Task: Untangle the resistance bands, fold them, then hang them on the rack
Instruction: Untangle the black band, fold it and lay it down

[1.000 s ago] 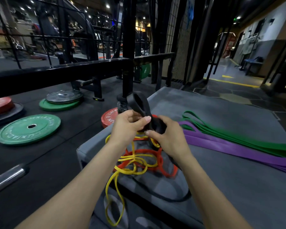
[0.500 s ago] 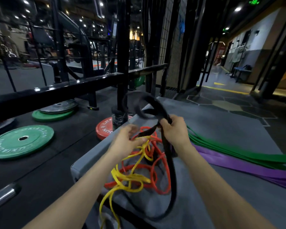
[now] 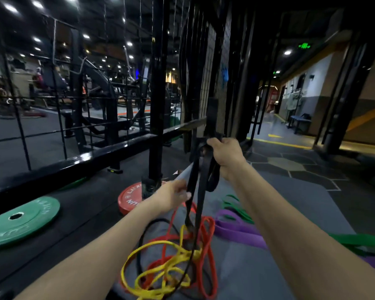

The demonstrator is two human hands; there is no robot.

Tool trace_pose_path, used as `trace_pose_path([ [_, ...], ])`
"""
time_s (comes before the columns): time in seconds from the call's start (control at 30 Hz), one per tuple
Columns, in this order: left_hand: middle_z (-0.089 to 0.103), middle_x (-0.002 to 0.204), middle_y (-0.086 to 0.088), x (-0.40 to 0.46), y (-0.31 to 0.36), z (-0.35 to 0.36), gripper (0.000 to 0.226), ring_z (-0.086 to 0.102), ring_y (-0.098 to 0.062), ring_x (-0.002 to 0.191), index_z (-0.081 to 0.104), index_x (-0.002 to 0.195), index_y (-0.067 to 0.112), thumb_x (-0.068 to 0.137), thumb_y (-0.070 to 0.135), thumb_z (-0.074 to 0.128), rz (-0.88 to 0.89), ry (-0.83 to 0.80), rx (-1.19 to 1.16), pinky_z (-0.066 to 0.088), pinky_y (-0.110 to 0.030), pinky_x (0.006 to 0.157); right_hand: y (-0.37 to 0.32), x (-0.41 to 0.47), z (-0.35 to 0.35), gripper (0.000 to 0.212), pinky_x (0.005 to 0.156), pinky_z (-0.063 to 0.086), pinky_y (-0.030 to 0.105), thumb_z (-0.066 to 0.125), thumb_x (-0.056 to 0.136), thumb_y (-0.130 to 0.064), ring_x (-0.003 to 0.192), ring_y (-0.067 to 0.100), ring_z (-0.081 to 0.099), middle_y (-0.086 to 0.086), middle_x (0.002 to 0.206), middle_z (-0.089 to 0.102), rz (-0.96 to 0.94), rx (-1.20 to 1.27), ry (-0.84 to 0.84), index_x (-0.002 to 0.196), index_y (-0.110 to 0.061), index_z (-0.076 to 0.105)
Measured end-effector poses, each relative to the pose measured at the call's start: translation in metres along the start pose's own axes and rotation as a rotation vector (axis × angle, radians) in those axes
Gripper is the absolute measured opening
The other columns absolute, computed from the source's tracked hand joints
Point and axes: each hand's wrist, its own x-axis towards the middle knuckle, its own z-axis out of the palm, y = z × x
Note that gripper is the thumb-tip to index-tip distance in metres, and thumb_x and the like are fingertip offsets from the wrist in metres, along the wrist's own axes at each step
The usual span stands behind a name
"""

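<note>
Now black band point(image 3: 200, 176) near-vertical, right hand point(image 3: 224, 155) topmost.

One head-worn wide-angle camera looks forward and slightly down from just behind the forearms; both arms enter from the bottom edge at 6 o'clock, so the view is close; the right hand point(image 3: 224, 154) sits near centre, the left hand point(image 3: 171, 197) toward 7 o'clock; the rack point(image 3: 158, 87) rises toward 12 o'clock; verticals bow at the edges.
</note>
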Motion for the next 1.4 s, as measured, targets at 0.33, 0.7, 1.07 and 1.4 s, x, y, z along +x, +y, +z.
trace_pose_path([
  [0.33, 0.049, 0.051, 0.003, 0.01, 0.024, -0.033, 0.034, 0.048, -0.017, 0.051, 0.047, 0.06, 0.012, 0.092, 0.02, 0.056, -0.154, 0.367, -0.191, 0.038, -0.028, 0.047, -0.009, -0.01, -0.059, 0.019, 0.056, 0.037, 0.032, 0.05, 0.094, -0.014, 0.065, 0.023, 0.049, 0.014, 0.066, 0.054, -0.063, -0.164, 0.113, 0.084, -0.001, 0.059],
  [0.7, 0.061, 0.083, -0.003, 0.026, 0.152, -0.045, 0.007, 0.061, -0.015, 0.069, 0.055, 0.096, 0.01, 0.095, 0.015, 0.051, -0.098, 0.224, -0.831, 0.056, -0.022, 0.051, 0.016, -0.028, -0.072, 0.019, 0.057, 0.046, 0.027, 0.054, 0.091, -0.012, 0.061, 0.018, 0.059, 0.004, 0.067, 0.063, -0.086, -0.06, 0.015, 0.073, -0.013, 0.061],
  [1.07, 0.061, 0.077, -0.005, 0.026, 0.169, -0.007, 0.016, 0.057, -0.011, 0.059, 0.057, 0.082, 0.009, 0.095, 0.011, 0.048, -0.248, 0.194, -0.989, 0.052, -0.019, 0.049, 0.024, -0.058, -0.077, 0.007, 0.051, 0.047, 0.018, 0.058, 0.09, -0.013, 0.054, 0.007, 0.058, 0.003, 0.07, 0.062, -0.039, 0.22, -0.177, 0.091, -0.006, 0.062],
  [1.4, 0.063, 0.081, 0.008, -0.027, 0.107, 0.014, 0.005, 0.061, -0.001, 0.078, 0.061, 0.093, 0.018, 0.091, 0.02, 0.057, 0.015, -0.011, -0.605, 0.048, -0.016, 0.068, 0.001, -0.043, -0.072, 0.022, 0.046, 0.045, 0.018, 0.056, 0.092, -0.013, 0.045, 0.006, 0.058, 0.003, 0.063, 0.061, -0.105, 0.125, -0.011, 0.07, -0.011, 0.059],
])
